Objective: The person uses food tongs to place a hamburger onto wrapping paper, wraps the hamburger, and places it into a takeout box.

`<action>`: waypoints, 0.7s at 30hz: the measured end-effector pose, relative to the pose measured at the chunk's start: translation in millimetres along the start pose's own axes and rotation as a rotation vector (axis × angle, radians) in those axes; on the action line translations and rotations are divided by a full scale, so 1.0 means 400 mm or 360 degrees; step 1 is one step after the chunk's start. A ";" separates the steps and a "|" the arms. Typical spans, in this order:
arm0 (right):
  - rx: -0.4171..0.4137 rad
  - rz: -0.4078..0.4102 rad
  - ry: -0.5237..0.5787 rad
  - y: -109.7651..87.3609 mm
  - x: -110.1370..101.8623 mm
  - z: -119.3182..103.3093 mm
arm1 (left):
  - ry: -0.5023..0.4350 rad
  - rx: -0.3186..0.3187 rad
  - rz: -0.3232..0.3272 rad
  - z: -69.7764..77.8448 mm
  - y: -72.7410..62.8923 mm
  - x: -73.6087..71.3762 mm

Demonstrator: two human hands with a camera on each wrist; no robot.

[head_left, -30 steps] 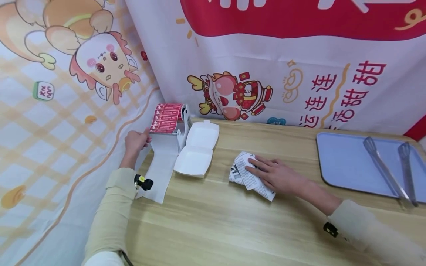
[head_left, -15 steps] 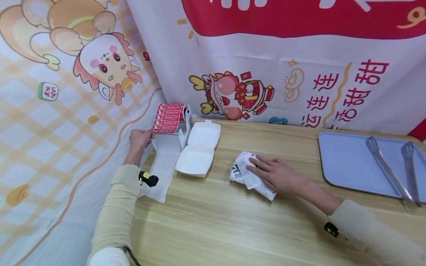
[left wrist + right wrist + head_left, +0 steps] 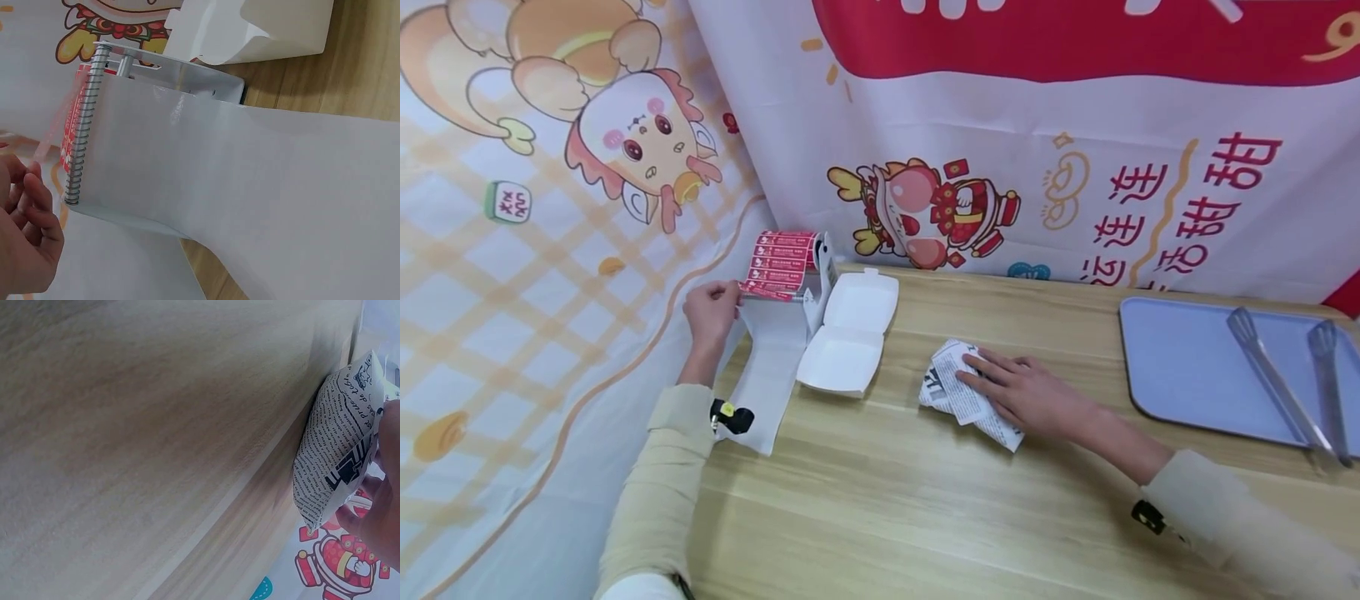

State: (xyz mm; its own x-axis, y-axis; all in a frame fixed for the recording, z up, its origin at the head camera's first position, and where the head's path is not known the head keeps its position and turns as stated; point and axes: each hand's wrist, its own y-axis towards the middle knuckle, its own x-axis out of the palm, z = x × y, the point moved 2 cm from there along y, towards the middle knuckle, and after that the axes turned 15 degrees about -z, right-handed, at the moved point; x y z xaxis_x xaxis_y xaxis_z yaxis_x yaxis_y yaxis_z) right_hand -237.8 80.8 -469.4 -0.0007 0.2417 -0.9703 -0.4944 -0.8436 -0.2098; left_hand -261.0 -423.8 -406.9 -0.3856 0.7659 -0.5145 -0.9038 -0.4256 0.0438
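My left hand (image 3: 711, 308) pinches the end of a red printed sticker (image 3: 55, 122) at the front edge of a label dispenser (image 3: 812, 315). In the left wrist view the sticker stands partly off the spring-covered bar, its thin edge between thumb and finger. White backing paper (image 3: 765, 379) runs down from the dispenser onto the table. My right hand (image 3: 1026, 393) rests with extended fingers on a folded packet in newsprint-patterned paper (image 3: 953, 385), covering its right part. The right wrist view shows the packet's printed side (image 3: 337, 450) bulging beneath the hand.
An open white clamshell box (image 3: 842, 358) stands just right of the dispenser. At the right lies a blue-grey tray (image 3: 1180, 367) with two metal tongs-like utensils (image 3: 1273, 375) across it. Printed cloths (image 3: 925, 108) hang behind and to the left of the wooden table (image 3: 880, 500).
My left hand has shifted slightly up and left, and the lowest sticker now lifts at a slant from the dispenser's edge. My right hand stays on the packet.
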 end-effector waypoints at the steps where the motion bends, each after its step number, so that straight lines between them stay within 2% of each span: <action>1: 0.0002 -0.0006 0.0005 -0.003 0.000 0.000 | -0.0014 0.0069 0.0022 0.004 -0.005 0.001; 7: -0.0016 -0.0005 0.0045 -0.011 -0.002 0.003 | -0.0037 0.0383 0.0070 0.046 -0.046 0.007; 11: -0.0021 -0.0016 0.0137 0.000 -0.009 0.011 | -0.0058 0.0488 0.0006 0.090 -0.095 0.015; 13: -0.0009 -0.0040 0.0216 0.006 -0.011 0.015 | -0.0115 0.0526 -0.0081 0.113 -0.128 0.027; 16: 0.0002 -0.0059 0.0351 0.009 -0.013 0.020 | -0.0328 0.0591 -0.0277 0.143 -0.184 0.063; 21: -0.0019 -0.0030 0.0440 0.001 -0.021 0.025 | -0.0769 0.0615 -0.0728 0.186 -0.285 0.171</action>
State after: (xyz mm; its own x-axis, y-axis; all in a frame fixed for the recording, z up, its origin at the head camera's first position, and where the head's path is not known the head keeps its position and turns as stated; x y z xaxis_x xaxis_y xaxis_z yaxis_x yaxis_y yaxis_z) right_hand -246.7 83.2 -460.1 0.2464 0.1188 -0.9619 -0.4819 -0.8460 -0.2280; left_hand -198.0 -287.0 -383.4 0.0844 0.9885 -0.1258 -0.9591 0.1148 0.2588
